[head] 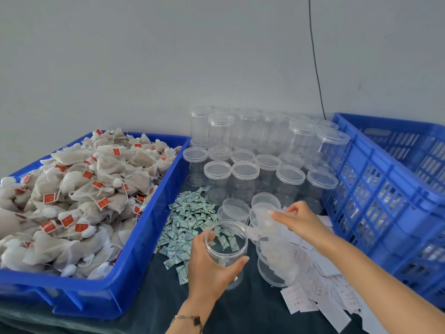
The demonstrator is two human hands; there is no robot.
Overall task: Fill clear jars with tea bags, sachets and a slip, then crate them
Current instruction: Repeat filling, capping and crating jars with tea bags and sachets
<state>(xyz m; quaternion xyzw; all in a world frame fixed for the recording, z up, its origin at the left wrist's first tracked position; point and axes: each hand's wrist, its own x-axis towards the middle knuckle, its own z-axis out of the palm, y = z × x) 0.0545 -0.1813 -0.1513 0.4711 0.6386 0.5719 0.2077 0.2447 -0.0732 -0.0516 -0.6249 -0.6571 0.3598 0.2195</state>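
Note:
My left hand (210,267) grips an open, empty clear jar (226,245), held upright just above the dark cloth. My right hand (299,220) reaches over a leaning stack of clear lids (272,256), fingers pinching the top lid (265,214), which looks blurred. Tea bags (84,189) with red tags are heaped in a blue tray (149,213) on the left. Small green-white sachets (190,220) lie in a pile beside the tray. White slips (313,288) with red print are scattered under my right forearm. A blue slotted crate (385,189) stands at the right.
Several capped empty jars (243,167) stand in rows, some stacked, at the back against the grey wall. One loose lid (237,209) sits behind the held jar. A black cable (315,68) hangs down the wall. Dark cloth (154,280) covers the table.

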